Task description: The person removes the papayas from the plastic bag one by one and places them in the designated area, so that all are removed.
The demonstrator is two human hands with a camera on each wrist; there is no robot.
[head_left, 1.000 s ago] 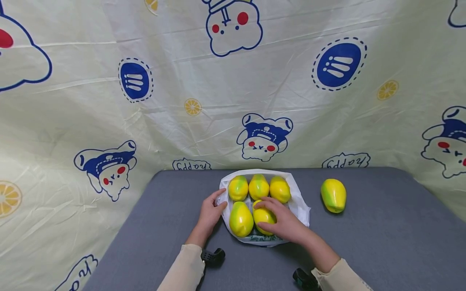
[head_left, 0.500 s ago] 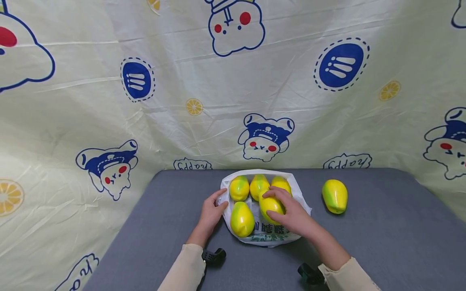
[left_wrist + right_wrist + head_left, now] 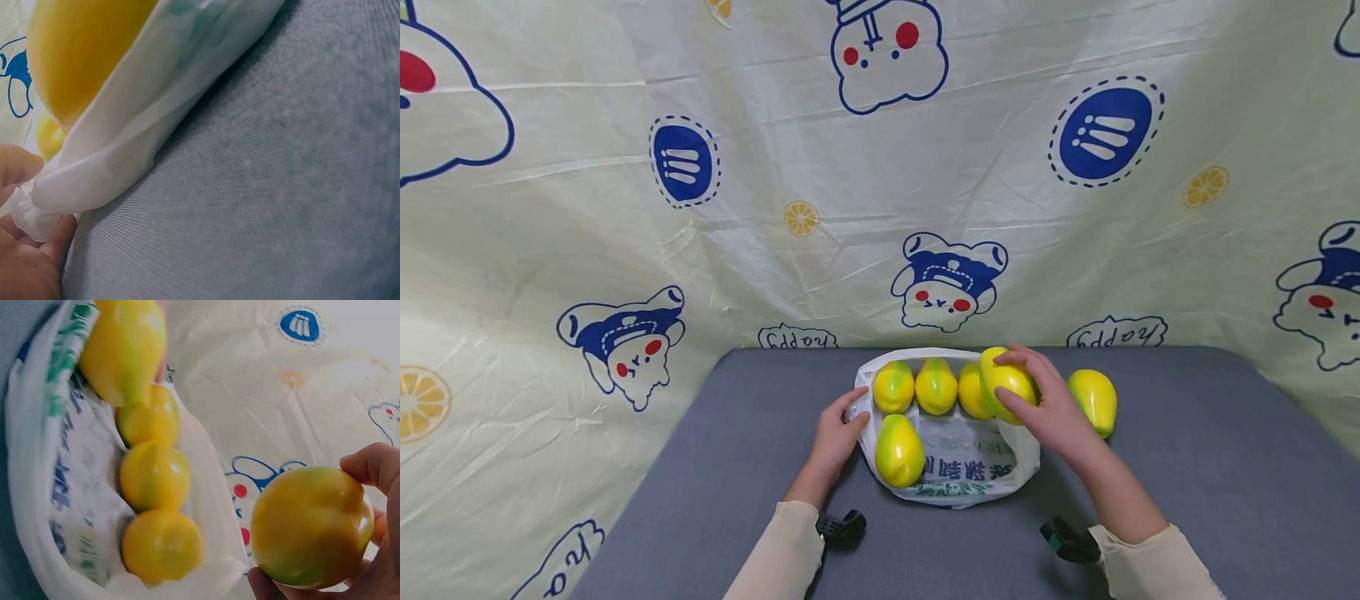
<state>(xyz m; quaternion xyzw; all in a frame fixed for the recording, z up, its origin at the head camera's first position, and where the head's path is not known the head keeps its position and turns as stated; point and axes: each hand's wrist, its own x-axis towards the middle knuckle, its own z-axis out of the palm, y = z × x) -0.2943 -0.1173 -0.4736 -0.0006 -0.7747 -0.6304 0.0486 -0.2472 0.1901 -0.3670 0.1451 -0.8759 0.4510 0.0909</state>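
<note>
A white plastic bag [image 3: 1026, 471] with printed characters lies on the table, its mouth spread wide. Along its left rim my left hand [image 3: 835, 437] pinches the plastic; in the left wrist view the bag [image 3: 119, 156] bunches between thumb and fingers. My right hand [image 3: 1060, 417] grips a yellow-green papaya [image 3: 1006, 387] above the bag's far right side. Three papayas form a back row in the bag, the rightmost [image 3: 972, 392] partly covered by the held one. Another papaya [image 3: 899, 452] lies at the front left. In the right wrist view, the held papaya [image 3: 312, 528] is apart from the others.
One more papaya [image 3: 1093, 398] rests on the grey tabletop [image 3: 1187, 467] to the right of the bag, partly behind my right hand. A patterned cloth [image 3: 760, 283] hangs behind the table's far edge. Black straps [image 3: 842, 529] sit on both wrists.
My right hand has lifted the papaya from the bag's front right and carried it up and rightward, uncovering the printed bag bottom. The left hand has stayed at the rim.
</note>
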